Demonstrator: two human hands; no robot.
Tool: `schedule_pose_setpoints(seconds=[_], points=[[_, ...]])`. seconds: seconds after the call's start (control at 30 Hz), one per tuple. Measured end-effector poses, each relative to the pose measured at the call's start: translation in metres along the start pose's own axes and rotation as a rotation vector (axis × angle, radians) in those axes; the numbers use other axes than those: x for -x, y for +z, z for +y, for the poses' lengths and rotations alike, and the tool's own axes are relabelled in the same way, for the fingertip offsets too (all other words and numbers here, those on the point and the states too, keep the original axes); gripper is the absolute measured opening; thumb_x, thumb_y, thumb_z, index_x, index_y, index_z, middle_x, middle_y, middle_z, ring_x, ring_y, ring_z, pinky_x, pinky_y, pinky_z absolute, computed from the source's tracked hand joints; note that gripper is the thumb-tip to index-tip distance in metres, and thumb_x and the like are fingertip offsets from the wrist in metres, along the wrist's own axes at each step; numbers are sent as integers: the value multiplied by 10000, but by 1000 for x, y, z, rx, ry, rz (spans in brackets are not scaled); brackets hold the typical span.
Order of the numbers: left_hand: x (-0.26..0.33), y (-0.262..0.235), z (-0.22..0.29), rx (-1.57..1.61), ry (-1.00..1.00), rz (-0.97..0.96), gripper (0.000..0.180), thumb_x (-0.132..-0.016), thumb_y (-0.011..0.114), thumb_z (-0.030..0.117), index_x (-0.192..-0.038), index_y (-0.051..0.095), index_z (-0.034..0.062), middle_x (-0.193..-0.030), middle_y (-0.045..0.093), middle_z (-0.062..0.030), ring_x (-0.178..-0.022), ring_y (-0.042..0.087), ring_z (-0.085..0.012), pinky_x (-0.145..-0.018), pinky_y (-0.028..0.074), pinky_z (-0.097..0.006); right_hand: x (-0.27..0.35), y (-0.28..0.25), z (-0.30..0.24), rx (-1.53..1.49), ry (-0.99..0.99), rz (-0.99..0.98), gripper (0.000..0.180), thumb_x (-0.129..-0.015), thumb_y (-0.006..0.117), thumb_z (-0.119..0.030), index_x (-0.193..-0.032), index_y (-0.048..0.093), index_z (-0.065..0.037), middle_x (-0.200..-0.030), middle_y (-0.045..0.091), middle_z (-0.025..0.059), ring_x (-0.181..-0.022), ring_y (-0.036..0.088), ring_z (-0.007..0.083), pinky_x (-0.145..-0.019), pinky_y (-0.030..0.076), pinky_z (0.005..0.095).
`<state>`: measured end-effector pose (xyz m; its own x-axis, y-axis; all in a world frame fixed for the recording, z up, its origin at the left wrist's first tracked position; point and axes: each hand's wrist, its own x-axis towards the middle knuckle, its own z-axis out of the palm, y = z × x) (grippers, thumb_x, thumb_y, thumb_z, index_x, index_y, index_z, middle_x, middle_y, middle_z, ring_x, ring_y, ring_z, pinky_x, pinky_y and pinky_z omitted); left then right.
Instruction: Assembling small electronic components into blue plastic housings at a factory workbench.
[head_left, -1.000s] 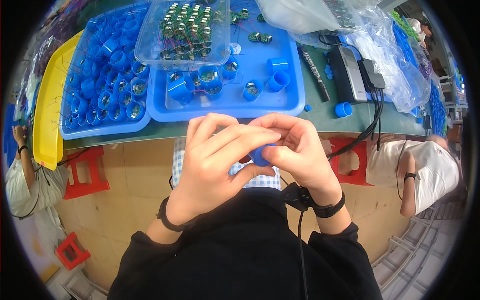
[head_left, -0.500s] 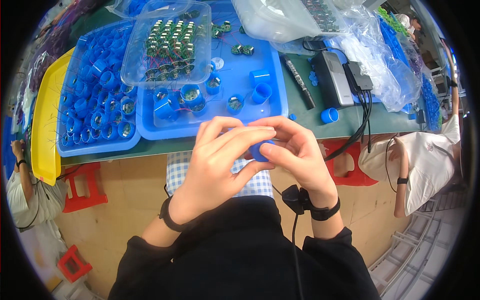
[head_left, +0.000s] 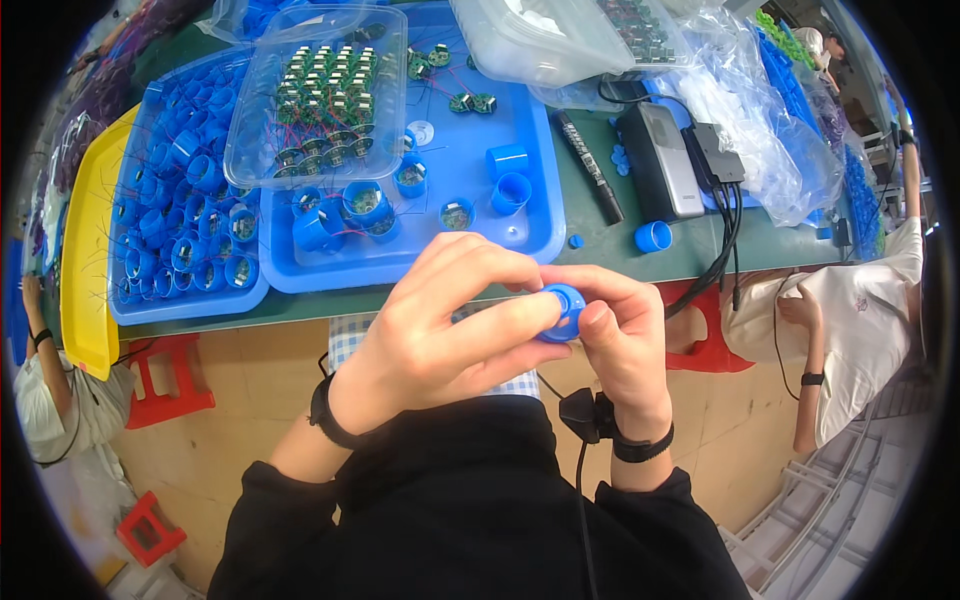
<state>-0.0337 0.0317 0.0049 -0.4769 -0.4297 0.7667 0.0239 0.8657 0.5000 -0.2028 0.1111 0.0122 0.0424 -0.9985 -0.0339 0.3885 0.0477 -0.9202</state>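
Note:
A small round blue plastic cup (head_left: 570, 315) is held over my lap, just off the table's near edge, with a circular face showing. My right hand (head_left: 628, 335) grips it at its right side between thumb and fingers. My left hand (head_left: 440, 320) is closed against its left side, with a fingertip pressed on the round face. What is inside the cup is hidden. Beyond my hands, a blue tray (head_left: 470, 120) holds several more cups, and a cup with a circuit board (head_left: 457, 214) inside stands nearest.
A clear tub of circuit boards (head_left: 318, 100) rests on the tray. To the left are a blue tray full of wired cups (head_left: 185, 200) and a yellow tray (head_left: 88, 300). A marker (head_left: 590, 168), a power bank (head_left: 662, 160) with cables and a loose cup (head_left: 653, 237) lie right. People sit at both sides.
The cup in my hands has moved slightly right and turned so its round face shows. My left fingertip has shifted onto that face, and my right thumb has lifted to its edge.

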Motion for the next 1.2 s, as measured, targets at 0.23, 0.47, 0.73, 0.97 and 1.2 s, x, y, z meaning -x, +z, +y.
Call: schedule_pose_setpoints(seconds=[0.23, 0.47, 0.73, 0.97, 1.2], points=[[4, 1, -6, 29, -9, -81, 388, -618, 799, 100, -927, 590, -4, -901, 597, -132, -801, 592, -295, -725, 503, -388, 0, 3, 5, 108, 8, 60, 278, -908, 579, -25, -1162, 584, 87, -1037, 650, 133, -931, 617, 139, -798, 531, 261], [16, 9, -20, -56, -92, -99, 329, -694, 739, 46, -966, 562, -5, -969, 599, -140, -876, 606, -329, -783, 513, -400, -8, 6, 11, 123, 83, 157, 307, -920, 576, -71, -1201, 565, 53, -1037, 640, 111, -898, 621, 127, -792, 519, 259], [15, 12, -23, -121, -267, 22, 341, -716, 714, -9, -1021, 564, 9, -1002, 616, -144, -894, 614, -325, -767, 510, -382, -33, 4, -2, 563, 5, 150, 367, -812, 702, -102, -1150, 602, 2, -1038, 642, 95, -847, 642, 139, -721, 530, 260], [-1, 17, -32, -219, -413, -82, 466, -686, 722, 4, -1109, 527, 8, -1032, 577, -129, -967, 566, -322, -821, 473, -394, -41, -23, -6, 615, -145, 466, 317, -792, 703, -31, -1093, 617, 16, -954, 618, 80, -788, 638, 110, -670, 539, 237], [-8, 36, -43, -446, -477, -123, 436, -689, 744, 63, -1087, 570, 27, -1015, 603, -132, -914, 574, -325, -800, 464, -391, -56, -19, 0, 732, -292, 416, 383, -758, 700, 14, -1121, 580, 1, -969, 609, 83, -800, 643, 131, -730, 538, 252]])
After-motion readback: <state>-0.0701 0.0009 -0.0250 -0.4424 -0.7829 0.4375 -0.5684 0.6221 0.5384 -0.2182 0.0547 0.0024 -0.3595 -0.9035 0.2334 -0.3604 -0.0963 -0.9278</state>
